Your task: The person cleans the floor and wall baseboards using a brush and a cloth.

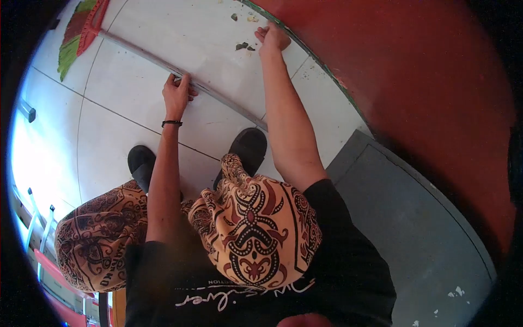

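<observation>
1. Directions are read from the centre of the view. The broom [146,55] lies slantwise over the white floor [131,109], its red head and green-and-brown bristles out at 10 o'clock.
2. Its grey stick [220,100] runs from the head toward 4 o'clock until the right forearm hides it.
3. The left hand [178,92], at 10 o'clock, grips the stick between thumb and fingers, partway along; a dark band [172,123] circles that wrist.
4. The right hand [274,39], at 12 o'clock, is partly closed with fingers curled, close to the green edge [317,59]; I cannot tell whether it pinches anything.
5. Dark scraps [245,47] lie on the floor just beside the right hand, toward its 9 o'clock; more bits lie toward its 10 o'clock.
6. A red surface [425,71] fills 2 o'clock beyond the green edge, and a grey slab [403,218] spreads at 4 o'clock, flecked with white.
7. Black sandals are on both feet, the left sandal [142,165] at 9 o'clock, the right sandal [251,148] near the centre.
8. Patterned trousers [256,234] cover the knees at 6 and 8 o'clock.
</observation>
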A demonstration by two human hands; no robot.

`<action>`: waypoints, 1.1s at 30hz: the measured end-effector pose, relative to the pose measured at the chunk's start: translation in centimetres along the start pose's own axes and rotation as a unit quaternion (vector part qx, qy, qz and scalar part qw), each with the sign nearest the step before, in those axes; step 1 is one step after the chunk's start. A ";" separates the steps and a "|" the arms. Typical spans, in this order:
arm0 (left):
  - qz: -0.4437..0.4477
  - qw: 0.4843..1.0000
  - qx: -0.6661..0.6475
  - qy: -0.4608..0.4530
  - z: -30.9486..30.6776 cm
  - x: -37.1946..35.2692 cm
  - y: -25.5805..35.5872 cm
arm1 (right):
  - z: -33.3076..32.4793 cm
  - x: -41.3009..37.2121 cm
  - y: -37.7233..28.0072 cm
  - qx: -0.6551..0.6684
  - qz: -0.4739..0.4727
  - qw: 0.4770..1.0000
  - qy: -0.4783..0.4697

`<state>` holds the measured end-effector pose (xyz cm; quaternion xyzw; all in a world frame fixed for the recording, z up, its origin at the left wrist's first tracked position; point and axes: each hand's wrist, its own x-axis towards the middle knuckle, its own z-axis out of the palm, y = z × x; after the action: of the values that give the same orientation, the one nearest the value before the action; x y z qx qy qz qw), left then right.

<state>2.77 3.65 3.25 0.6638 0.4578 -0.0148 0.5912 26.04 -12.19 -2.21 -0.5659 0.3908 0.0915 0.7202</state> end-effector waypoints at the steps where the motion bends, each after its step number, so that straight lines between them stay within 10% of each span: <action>1: 0.002 1.000 -0.001 0.002 0.1 0.1 -0.3 | -0.5 -0.2 0.3 0.014 -0.020 0.999 -0.044; 9: 0.000 1.000 -0.012 -0.010 -0.3 0.7 -1.3 | -5.7 -2.3 0.4 0.037 -0.085 0.981 -0.173; 17: -0.011 1.000 -0.002 0.012 -0.6 0.9 -1.1 | -25.3 0.3 -4.0 -0.096 -0.139 0.981 0.097; 20: -0.010 0.999 0.043 0.027 0.0 1.7 -3.2 | -31.3 2.5 -5.3 -0.337 -0.205 0.898 0.196; 22: 0.011 1.000 -0.026 0.010 0.1 1.4 -3.4 | -33.0 4.2 -5.1 -0.566 -0.513 0.639 0.091; 33: -0.005 1.000 -0.001 -0.031 -0.5 1.8 -2.9 | -26.7 1.4 -4.0 -0.650 -0.453 0.605 0.078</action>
<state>1.71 4.75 0.12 0.6603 0.4429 -0.0383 0.6053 16.99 -37.70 -1.66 -0.9947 -0.0235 -0.0609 0.0794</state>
